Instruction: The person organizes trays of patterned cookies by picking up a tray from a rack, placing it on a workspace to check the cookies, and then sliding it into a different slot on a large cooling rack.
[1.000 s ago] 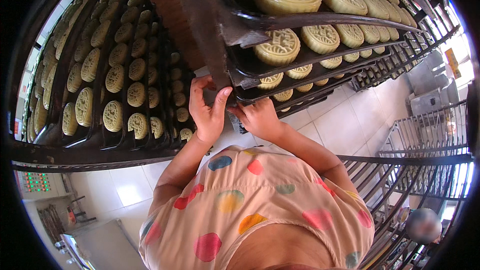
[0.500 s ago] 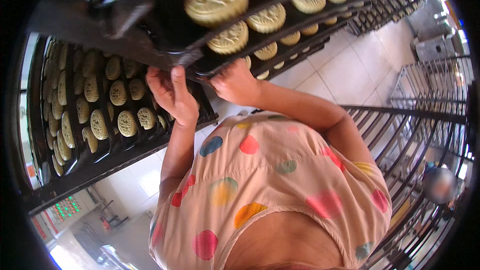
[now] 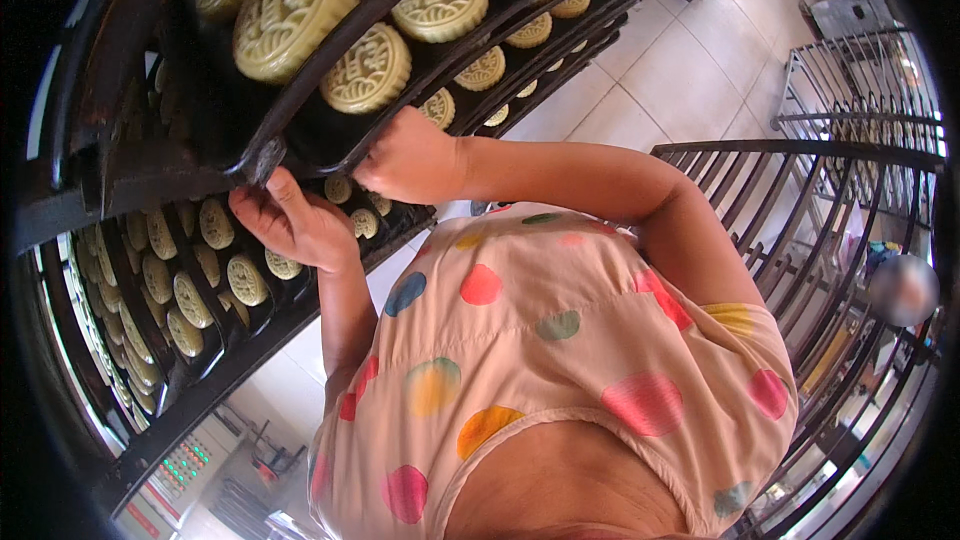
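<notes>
Dark baking trays carry pale round mooncakes [image 3: 297, 15] with embossed tops and fluted sides. My left hand [image 3: 295, 223] is at the near corner of an upper baking tray [image 3: 262, 160], its thumb pressed against the corner and its fingers curled below. To the right, my right hand [image 3: 412, 158] is closed in a fist at the near edge of the tray just beneath [image 3: 340, 168]. Its fingertips are hidden, and I cannot tell whether it grips only that lower tray. Further mooncakes [image 3: 368, 70] lie along the stacked trays beyond both hands.
Left of me, a dark rack [image 3: 215, 365] holds more mooncakes on several levels. A slatted dark rack [image 3: 800, 160] stands close on my right, with a wire rack [image 3: 860, 90] behind it. Pale floor tiles [image 3: 650, 80] show between the racks. A person [image 3: 900, 290] is at far right.
In the view, the trays and both hands have shifted left and slightly down. Both hands keep their places at the tray edges. More of the left rack's frame shows now.
</notes>
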Motion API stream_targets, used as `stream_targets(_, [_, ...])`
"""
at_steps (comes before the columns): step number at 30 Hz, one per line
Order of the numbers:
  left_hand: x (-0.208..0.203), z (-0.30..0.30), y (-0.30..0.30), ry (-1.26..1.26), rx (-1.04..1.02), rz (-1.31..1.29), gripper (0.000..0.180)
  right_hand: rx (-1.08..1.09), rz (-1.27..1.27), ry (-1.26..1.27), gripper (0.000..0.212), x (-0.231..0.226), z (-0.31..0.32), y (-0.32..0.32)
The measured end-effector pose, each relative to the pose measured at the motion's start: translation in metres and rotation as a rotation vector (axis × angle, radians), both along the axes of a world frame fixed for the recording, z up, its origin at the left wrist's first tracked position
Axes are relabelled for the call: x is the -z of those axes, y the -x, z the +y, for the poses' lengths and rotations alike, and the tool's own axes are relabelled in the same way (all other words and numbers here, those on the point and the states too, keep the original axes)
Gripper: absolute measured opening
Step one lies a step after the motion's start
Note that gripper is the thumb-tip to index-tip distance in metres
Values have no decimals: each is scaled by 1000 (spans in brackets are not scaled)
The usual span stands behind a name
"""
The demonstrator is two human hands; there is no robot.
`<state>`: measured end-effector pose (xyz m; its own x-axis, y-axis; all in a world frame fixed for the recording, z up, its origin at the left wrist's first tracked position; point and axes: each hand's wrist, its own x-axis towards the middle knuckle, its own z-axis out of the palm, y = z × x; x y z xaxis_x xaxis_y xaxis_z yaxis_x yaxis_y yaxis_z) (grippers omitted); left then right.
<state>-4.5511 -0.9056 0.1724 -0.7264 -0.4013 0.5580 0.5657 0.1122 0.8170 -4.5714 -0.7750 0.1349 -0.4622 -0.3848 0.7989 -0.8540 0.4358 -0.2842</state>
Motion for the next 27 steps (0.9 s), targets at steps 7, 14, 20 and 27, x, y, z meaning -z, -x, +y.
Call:
stream_targets(7, [-8, 5, -6, 32, -23, -48, 41, -33, 17, 0, 12, 1, 1, -6])
stream_targets(14, [-16, 16, -22, 117, -244, -248, 57, 24, -49, -55, 15, 2, -3, -17])
stream_targets(20, [-6, 6, -30, 510, -535, -267, 49, -415, -51, 165, 37, 26, 72, -32])
stream_targets(27, [39, -16, -41, 1321, -1057, -157, 34, 113, -840, 918, 16, 143, 287, -27])
